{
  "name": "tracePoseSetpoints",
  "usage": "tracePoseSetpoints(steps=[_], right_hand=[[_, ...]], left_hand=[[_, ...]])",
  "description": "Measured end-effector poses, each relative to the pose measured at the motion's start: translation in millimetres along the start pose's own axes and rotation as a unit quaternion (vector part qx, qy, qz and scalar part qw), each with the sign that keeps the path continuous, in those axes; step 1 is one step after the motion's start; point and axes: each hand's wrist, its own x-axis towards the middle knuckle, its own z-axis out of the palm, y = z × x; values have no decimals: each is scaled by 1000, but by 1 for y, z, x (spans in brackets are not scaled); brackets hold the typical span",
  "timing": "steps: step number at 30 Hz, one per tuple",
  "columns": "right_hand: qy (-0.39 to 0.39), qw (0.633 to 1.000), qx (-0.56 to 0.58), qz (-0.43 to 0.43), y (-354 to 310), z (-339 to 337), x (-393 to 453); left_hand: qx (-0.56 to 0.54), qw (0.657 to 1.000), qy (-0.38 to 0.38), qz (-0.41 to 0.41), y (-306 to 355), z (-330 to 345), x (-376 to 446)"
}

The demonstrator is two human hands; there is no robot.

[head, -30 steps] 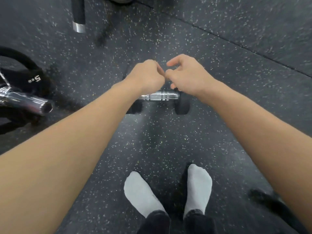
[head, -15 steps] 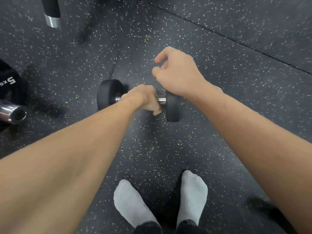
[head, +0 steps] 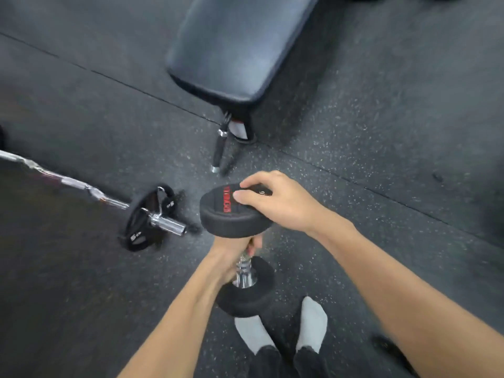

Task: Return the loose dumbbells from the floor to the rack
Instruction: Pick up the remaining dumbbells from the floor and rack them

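A black dumbbell [head: 234, 216] with a chrome handle and red lettering on its end hangs upright above the floor in front of me. My left hand [head: 231, 257] is wrapped around the handle between the two heads. My right hand [head: 275, 200] rests on the flat top face of the upper head, fingers spread over it. The lower head hangs just above my socked feet [head: 283, 328]. No rack is in view.
A curl bar [head: 68, 184] with black 5 kg plates [head: 150, 216] lies on the floor to the left. A padded bench [head: 234, 45] with its leg [head: 221, 148] stands ahead. The floor is dark speckled rubber [head: 381, 132].
The dumbbell lay flat on the floor; now it is lifted and turned upright. My left hand closed on the handle, my right hand moved onto the top head, and the view swung up.
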Motion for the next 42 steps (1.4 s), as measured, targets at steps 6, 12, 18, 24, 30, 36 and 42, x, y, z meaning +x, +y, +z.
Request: tracePoseSetpoints(steps=[6,12,18,24,30,36,42], right_hand=[[-20,997,37,-65,-218,-47,-86],[-39,977,22,-208,-420,-65,-178],[-122,934,9,-335,-562,-10,-283],[-259,864,39,-431,-630,93,-415],[-476,751,43,-456,-639,226,-562],[-672,603,-24,-429,-587,361,-720],[-774,491,-55,-395,-504,469,-874]], left_hand=[[-154,984,64,61,145,-67,-159],[-209,949,172,165,267,-140,-320],[-294,874,311,230,298,-201,-491],[-343,766,464,283,241,-239,-657],[-395,637,603,274,119,-246,-826],[-441,488,721,220,-44,-208,-972],[-486,396,764,150,-186,-144,-1080]])
